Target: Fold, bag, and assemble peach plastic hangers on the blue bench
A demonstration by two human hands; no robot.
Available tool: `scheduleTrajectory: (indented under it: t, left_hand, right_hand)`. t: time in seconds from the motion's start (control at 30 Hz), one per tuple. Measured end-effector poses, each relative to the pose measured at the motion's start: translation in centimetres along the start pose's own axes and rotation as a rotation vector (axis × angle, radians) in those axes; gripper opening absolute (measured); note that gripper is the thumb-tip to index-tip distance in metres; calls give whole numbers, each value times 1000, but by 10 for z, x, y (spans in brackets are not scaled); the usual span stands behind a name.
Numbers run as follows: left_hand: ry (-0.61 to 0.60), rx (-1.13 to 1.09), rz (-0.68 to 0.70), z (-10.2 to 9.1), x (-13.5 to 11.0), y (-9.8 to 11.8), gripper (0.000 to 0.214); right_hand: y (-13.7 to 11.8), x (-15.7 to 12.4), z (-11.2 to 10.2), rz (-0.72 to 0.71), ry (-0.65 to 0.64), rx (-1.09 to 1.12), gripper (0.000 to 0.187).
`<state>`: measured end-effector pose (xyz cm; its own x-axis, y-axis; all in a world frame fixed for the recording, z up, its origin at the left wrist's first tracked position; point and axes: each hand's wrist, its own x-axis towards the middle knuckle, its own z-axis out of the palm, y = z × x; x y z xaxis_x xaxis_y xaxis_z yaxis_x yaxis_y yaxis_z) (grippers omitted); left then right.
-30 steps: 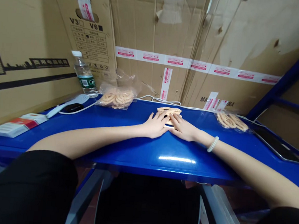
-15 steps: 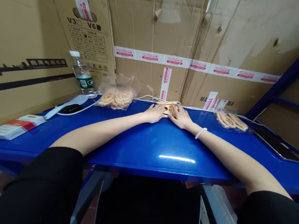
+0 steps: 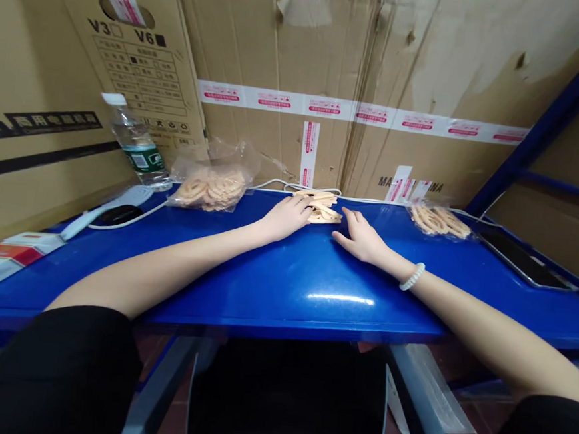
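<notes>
Cardboard panels (image 3: 263, 48) back a blue tabletop (image 3: 264, 288); on my feed, the pile of beige loops (image 3: 327, 213) sits near the frame's centre, long axis roughly left to right. The left hand (image 3: 285, 218) is nearer, fingers over its left end, grip unclear to me; the open right hand (image 3: 364, 241) hangs just right, apart.
</notes>
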<state>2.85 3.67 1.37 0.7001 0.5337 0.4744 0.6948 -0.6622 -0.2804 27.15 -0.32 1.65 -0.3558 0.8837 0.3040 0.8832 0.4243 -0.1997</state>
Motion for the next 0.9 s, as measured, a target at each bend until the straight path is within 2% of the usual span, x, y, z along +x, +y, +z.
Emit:
scheduleTrajectory:
  t: [0.17,0.3,0.4,0.5,0.57,0.67,0.73,0.83,0.9]
  left_hand:
    - [191,-80,45,-7,-19,12,37]
    - [234,-184,51,-16,-39,26,34]
    - [266,-259,48,-24,-47,33,31]
    - [293,-333,73,-29,-50,37,27]
    - [307,-379,76,-32,-49,40,23]
    - [331,-398,42,-35,-49,46,22]
    - [366,-407,-17,-38,-49,49,32]
    - [422,-475,-181,-42,-49,52,55]
    - [403,-534,-298,-44,-49,53,62]
  right_hand:
    - [-4,8,-4,125,-10,361,71]
    - [-12,4,-9,176,-98,608,68]
    - [-20,-6,-17,267,-169,897,65]
    - [-27,-13,-25,383,-239,1224,51]
    - [-29,-16,-29,390,-248,1375,34]
    - [-27,-15,-29,312,-182,1430,22]
    - [-25,-14,-28,242,-137,1383,26]
    - [-25,-14,-26,133,-91,1255,34]
    - [-29,-15,-26,62,-83,1171,37]
